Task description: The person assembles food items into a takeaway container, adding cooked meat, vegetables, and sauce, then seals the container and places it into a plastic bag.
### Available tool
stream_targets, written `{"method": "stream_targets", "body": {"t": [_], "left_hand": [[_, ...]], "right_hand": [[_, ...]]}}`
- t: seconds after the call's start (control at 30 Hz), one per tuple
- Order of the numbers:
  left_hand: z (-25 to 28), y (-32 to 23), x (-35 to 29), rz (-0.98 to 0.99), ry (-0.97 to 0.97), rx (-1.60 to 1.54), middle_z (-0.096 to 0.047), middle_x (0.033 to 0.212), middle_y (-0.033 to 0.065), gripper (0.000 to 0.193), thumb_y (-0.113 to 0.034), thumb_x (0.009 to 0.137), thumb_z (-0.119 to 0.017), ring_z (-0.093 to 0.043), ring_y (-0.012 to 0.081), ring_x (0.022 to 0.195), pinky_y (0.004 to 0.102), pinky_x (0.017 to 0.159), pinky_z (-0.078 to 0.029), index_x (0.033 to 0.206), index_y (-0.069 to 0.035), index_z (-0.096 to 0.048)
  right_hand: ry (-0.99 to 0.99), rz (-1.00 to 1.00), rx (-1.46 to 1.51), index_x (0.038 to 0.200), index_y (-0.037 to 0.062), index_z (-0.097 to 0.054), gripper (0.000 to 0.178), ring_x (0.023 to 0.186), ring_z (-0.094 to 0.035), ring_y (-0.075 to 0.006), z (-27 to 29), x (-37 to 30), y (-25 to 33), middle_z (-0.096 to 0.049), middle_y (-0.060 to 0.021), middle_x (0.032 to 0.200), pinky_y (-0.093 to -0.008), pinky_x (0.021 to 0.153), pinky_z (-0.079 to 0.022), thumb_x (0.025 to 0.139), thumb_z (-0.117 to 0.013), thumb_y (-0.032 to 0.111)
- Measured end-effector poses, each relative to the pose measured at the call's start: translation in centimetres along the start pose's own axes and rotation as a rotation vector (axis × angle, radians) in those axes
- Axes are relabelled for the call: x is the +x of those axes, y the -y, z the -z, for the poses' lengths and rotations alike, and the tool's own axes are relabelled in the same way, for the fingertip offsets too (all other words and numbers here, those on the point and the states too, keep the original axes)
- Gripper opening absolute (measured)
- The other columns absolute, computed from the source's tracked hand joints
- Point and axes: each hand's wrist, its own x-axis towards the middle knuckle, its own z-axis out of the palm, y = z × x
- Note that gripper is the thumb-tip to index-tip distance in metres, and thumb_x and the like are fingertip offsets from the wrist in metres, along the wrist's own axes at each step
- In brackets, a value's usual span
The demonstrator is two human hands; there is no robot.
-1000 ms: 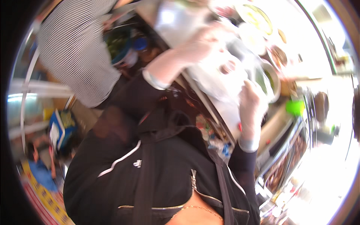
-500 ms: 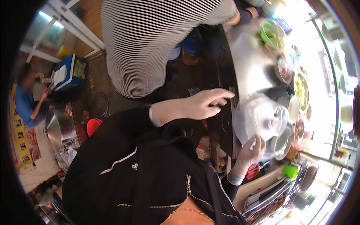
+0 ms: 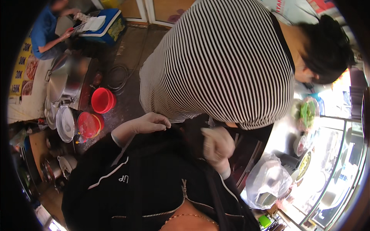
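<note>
Your gloved left hand [image 3: 148, 124] hung loosely curled and empty at your black jacket's [image 3: 154, 192] shoulder, close to the person in the black-and-white striped shirt [image 3: 219, 65]. Your gloved right hand [image 3: 216, 145] was blurred, seemingly half-closed; I cannot tell whether it held anything. The clear crumpled plastic bag [image 3: 268, 184] lay near the metal counter's [image 3: 283, 134] front edge, apart from both hands.

Both gloved hands, left hand [image 3: 148, 124] and right hand [image 3: 217, 144], pulled back from counter to chest; right released clear bag [image 3: 268, 184].

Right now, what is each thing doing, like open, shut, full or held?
left hand: gloved, fingers curled, holding nothing.
right hand: gloved, blurred, loosely closed, grip unclear.
clear plastic bag: puffed up, resting on the counter, not held.
red buckets: upright on the floor.
blue cooler: lid shut.
</note>
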Motion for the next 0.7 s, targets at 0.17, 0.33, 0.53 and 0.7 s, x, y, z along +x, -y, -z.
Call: {"method": "stream_targets", "body": {"t": [0.17,0.33,0.53,0.7], "left_hand": [[3.4,2.0,-5.2,-0.05,-0.139,-0.168,-0.067,0.113,0.0086,0.033,-0.013,0.093,-0.059,-0.059,0.0154,0.109,0.0309,0.098,-0.046,0.122,0.002,-0.062],[11.6,6.3,-5.6,0.012,0.053,-0.101,-0.067,0.114,0.0086,0.037,-0.015,0.092,-0.059,-0.059,0.0155,0.11,0.0324,0.098,-0.046,0.125,0.001,-0.059],[25.3,12.6,-10.6,0.088,-0.3,-0.187,-0.061,0.123,0.0112,0.039,-0.011,0.09,-0.06,-0.059,0.0193,0.109,0.0329,0.095,-0.047,0.127,0.002,-0.056],[33.1,20.9,-16.5,0.324,-0.544,-0.367,-0.063,0.12,0.0098,0.039,-0.013,0.092,-0.06,-0.059,0.019,0.109,0.032,0.094,-0.047,0.128,0.001,-0.055]], "right_hand": [[0.738,-0.101,0.467,0.14,0.0024,-0.044,0.053,0.119,-0.054,-0.0303,-9.9,7.1,2.2,-0.051,-0.0185,0.133,-0.0377,0.098,-0.046,0.093,-0.062,0.019],[0.567,-0.763,0.82,0.152,-0.0011,-0.019,0.066,0.145,-0.028,-0.0294,-21.2,7.5,1.4,-0.028,-0.0178,0.156,-0.043,0.117,-0.023,0.101,-0.05,0.028],[0.014,-0.822,0.24,0.149,-0.0035,-0.025,0.056,0.14,-0.033,-0.0316,-26.1,8.3,0.2,-0.033,-0.0199,0.151,-0.0436,0.113,-0.032,0.098,-0.046,0.011],[-0.219,-0.793,-0.146,0.134,-0.0061,-0.046,0.041,0.129,-0.046,-0.0293,-29.8,11.4,-3.4,-0.044,-0.0185,0.141,-0.041,0.106,-0.041,0.095,-0.05,0.005]]}}
